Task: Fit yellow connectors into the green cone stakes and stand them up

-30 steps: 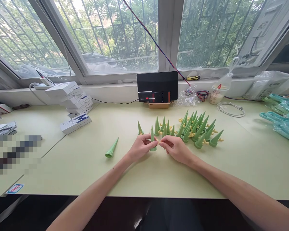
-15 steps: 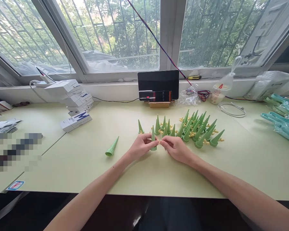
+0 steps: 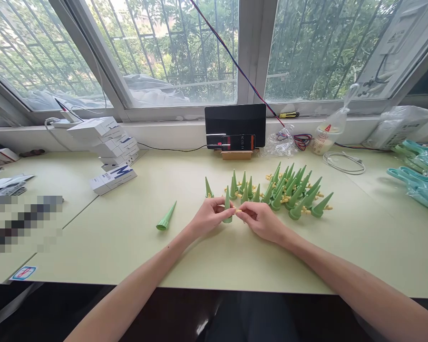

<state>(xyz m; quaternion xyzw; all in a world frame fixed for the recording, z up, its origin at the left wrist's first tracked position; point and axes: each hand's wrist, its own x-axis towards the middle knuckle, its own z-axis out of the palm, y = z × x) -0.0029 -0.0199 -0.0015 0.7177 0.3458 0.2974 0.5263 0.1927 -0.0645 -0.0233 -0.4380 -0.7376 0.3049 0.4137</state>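
Between the fingers of my left hand [image 3: 211,214] is a green plastic cone [image 3: 227,204], held upright with its wide base down near the table. My right hand [image 3: 259,219] is closed in a pinch at the cone's right side, on a small yellow piece [image 3: 238,211] that is mostly covered by the fingertips. Behind both hands stands a group of similar green cones [image 3: 296,192], with small yellow pieces at their lower parts. One more cone [image 3: 209,186] is just behind my left hand, and a single green cone [image 3: 166,217] lies on its side to the left.
White boxes [image 3: 109,142] are stacked at the back left of the table [image 3: 121,251]. A phone [image 3: 238,142] leans on a black screen [image 3: 235,118] at the back. Further right are a coiled cable [image 3: 344,164], a bagged cup [image 3: 324,137] and wrapped teal plastic parts [image 3: 419,183].
Both hands stay at the cone, almost still. A little more of the yellow piece shows at my right fingertips. The whole view has shifted very slightly.
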